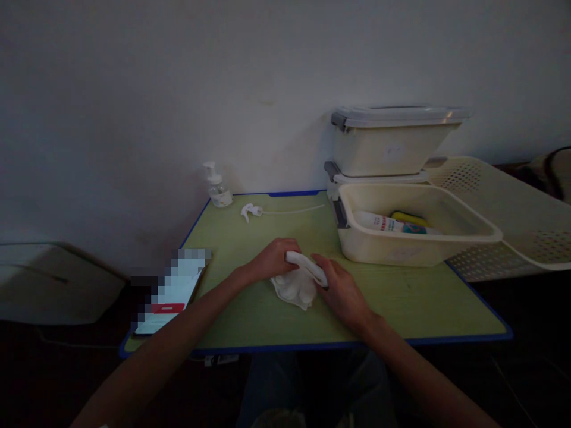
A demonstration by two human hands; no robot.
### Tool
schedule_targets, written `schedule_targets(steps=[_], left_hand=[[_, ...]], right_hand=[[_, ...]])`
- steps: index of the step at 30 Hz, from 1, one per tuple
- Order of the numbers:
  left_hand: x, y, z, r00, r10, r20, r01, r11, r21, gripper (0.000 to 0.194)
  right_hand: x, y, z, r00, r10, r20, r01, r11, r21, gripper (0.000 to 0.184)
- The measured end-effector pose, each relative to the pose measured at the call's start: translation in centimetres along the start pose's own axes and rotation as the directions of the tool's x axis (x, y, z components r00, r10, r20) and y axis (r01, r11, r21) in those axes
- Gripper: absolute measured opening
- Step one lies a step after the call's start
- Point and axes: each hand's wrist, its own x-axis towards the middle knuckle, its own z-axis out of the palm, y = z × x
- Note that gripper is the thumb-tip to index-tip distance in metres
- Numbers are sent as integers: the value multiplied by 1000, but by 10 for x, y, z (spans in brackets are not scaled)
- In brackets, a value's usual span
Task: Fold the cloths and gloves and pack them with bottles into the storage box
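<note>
Over the middle of the green table, a white cloth is held between both hands. Its upper part is a thick folded band, and the lower part hangs loose and crumpled near the tabletop. My left hand grips the band's left end with its fingers closed. The right end is pinched in my right hand, thumb and fingers around it. Some fingertips are hidden behind the cloth. Beyond my left hand lies a white spray trigger head with a long thin tube.
A lidless cream bin at the right holds a white bottle and a yellow item. Lidded boxes stand behind it, beside a perforated basket. A pump bottle is at back left; a lit phone lies left.
</note>
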Motion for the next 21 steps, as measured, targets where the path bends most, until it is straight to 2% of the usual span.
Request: schedule_targets(steps=[4,9,14,18,21], left_hand=[[-11,2,-5,990,142,-20,-136,974,182,13],[-27,-2,-9,945,317,83,-323,859,398,22],[-40,-3,-12,881,440,170,-462,731,502,24],[-48,-2,-12,835,536,126,-501,646,576,26],[-52,-1,-13,776,625,86,-540,587,604,29]], right_hand=[[-3,-6,-4,972,-231,54,237,947,-218,35],[-3,-11,-8,899,-407,160,437,824,-360,24],[-5,-11,-10,867,-450,214,498,778,-383,19],[-6,-10,-12,850,-483,209,526,763,-375,14],[-5,-9,-13,838,-513,185,543,754,-369,16]])
